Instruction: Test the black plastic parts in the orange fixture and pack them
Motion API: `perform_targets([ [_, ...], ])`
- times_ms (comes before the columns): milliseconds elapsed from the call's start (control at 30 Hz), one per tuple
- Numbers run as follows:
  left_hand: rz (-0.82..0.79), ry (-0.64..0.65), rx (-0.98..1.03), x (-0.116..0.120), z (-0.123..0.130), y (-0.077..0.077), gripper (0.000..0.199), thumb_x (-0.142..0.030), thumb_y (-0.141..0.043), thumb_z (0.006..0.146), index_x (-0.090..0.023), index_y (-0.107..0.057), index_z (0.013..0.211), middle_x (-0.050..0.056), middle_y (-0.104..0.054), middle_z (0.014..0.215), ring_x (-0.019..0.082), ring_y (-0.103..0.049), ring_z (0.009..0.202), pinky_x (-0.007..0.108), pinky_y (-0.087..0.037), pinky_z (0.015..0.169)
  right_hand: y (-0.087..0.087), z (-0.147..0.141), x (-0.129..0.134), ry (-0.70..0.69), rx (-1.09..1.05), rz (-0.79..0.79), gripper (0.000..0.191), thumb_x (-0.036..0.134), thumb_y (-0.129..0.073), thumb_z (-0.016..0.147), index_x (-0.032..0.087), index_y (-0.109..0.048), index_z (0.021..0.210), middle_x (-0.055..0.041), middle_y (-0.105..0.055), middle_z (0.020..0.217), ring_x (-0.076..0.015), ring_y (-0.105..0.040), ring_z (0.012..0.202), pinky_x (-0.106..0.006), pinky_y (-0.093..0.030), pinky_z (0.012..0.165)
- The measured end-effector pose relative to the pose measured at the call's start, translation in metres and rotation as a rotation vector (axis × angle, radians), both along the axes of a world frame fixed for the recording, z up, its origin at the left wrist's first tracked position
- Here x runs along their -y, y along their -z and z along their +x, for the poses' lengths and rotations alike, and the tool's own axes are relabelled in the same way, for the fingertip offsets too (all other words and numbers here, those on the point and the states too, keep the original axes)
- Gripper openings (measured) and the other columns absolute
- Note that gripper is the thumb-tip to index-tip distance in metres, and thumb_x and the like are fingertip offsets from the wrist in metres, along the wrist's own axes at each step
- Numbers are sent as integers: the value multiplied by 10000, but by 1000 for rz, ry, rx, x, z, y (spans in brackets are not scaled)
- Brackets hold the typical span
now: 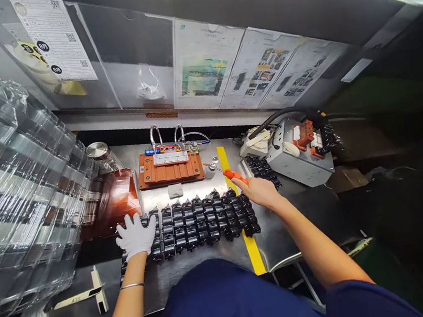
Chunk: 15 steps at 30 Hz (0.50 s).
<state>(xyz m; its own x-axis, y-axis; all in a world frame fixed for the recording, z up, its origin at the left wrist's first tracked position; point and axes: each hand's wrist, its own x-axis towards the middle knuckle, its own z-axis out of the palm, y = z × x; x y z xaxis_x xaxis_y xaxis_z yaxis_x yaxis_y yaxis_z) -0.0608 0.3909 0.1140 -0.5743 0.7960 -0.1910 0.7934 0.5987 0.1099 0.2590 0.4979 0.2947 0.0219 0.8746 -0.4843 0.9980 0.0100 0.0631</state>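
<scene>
My left hand (137, 237) wears a white glove. Its fingers are spread over the left end of several rows of glossy black parts (201, 221), lying side by side on the metal bench. Bare of any glove, my right hand (260, 191) is closed round an orange-handled tool (235, 177) with a thin shaft. The tool points left and away from me, its tip by a small bottle (210, 171); whether they touch I cannot tell. Behind the rows sits an orange-brown fixture (172, 174) with a pale perforated strip across it. A small grey pad (175, 191) lies in front of the fixture.
Stacked clear plastic trays (21, 192) rise at the left, beside a lidded glass jar (103, 154) and a reddish translucent bin (121, 193). A grey metal box (294, 154) stands at the right, near more black parts (261, 169). Yellow tape (254, 255) crosses the bench.
</scene>
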Motion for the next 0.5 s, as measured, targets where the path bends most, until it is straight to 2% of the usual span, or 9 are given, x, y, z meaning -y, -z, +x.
perform_targets([
  [67, 8, 2, 2, 0, 0, -2, 699, -600, -313, 852, -142, -471, 1356, 163, -349, 1501, 443, -310, 1306, 579, -359, 968, -3, 28, 17, 27, -13, -50, 783, 708, -106, 901, 176, -672, 995, -139, -697, 1002, -289, -648, 988, -342, -457, 788],
  [133, 16, 1, 7, 1, 2, -3, 721, -615, -284, 853, -134, -467, 1358, 166, -353, 1498, 449, -315, 1299, 590, -351, 973, -3, 49, 45, 9, -55, -126, 766, 707, -120, 901, 186, -681, 902, -120, -706, 932, -283, -662, 919, -330, -454, 745],
  [300, 23, 6, 29, 2, 8, -9, 771, -659, -233, 840, -137, -478, 1351, 163, -366, 1488, 449, -334, 1276, 610, -344, 974, -2, 80, 117, -19, -186, -282, 703, 667, -170, 919, 191, -658, 747, -78, -684, 720, -251, -658, 752, -305, -428, 671],
  [433, 14, 13, 70, 5, 5, -10, 820, -696, -238, 813, -133, -454, 1369, 172, -343, 1499, 465, -316, 1288, 650, -312, 982, -9, 118, 148, 76, -347, -399, 686, 656, -191, 920, 197, -623, 650, -46, -668, 618, -190, -633, 639, -277, -424, 664],
  [500, -6, -13, 110, 5, 5, -12, 806, -688, -289, 801, -150, -435, 1383, 172, -330, 1509, 479, -299, 1305, 681, -293, 975, -12, 145, 160, 128, -419, -385, 689, 662, -189, 918, 191, -604, 632, -49, -676, 622, -179, -630, 625, -272, -425, 664],
])
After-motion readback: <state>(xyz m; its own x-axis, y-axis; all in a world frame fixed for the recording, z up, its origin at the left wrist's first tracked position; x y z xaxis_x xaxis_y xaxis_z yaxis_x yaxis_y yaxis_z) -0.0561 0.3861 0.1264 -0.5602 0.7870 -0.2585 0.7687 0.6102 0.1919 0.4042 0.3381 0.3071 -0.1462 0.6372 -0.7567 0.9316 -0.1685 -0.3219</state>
